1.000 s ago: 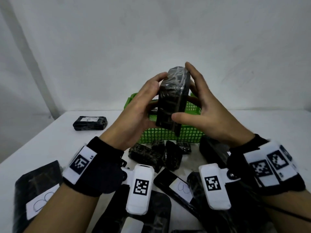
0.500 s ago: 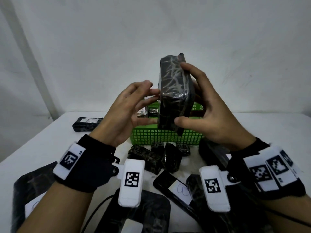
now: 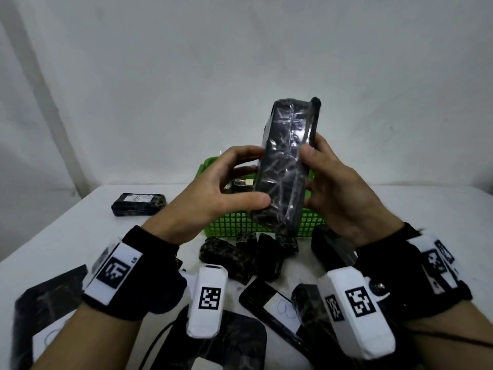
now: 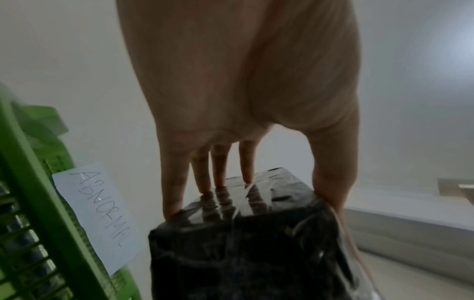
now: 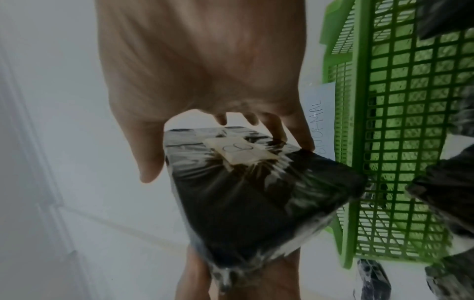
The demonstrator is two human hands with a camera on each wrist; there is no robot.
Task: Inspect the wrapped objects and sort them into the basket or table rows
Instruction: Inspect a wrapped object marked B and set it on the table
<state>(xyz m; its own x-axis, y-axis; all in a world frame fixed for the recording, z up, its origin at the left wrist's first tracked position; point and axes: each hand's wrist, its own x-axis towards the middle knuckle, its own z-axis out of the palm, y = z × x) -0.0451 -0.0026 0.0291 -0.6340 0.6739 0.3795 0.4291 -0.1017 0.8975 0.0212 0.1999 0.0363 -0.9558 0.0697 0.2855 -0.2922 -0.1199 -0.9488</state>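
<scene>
I hold a long black wrapped block (image 3: 286,166) upright in the air above the green basket (image 3: 232,222). My left hand (image 3: 234,188) grips its left side, thumb across the front, fingertips (image 4: 220,182) on the far face. My right hand (image 3: 317,166) grips its right side, thumb on the front and fingers behind. In the right wrist view the wrapped block (image 5: 256,186) carries a small paper label (image 5: 241,152) with a handwritten mark. The basket (image 4: 30,203) bears a white note (image 4: 97,215) reading ABNORMAL.
On the white table (image 3: 80,231), one labelled wrapped block (image 3: 138,204) lies at the far left. Several small wrapped pieces (image 3: 250,255) cluster in front of the basket. Larger flat wrapped packs with labels (image 3: 277,308) lie near my wrists. A white wall stands close behind.
The block has been turned and raised, now showing a smoother, glossier face. My left hand, loose beside it half a second ago, grips it again with thumb in front.
</scene>
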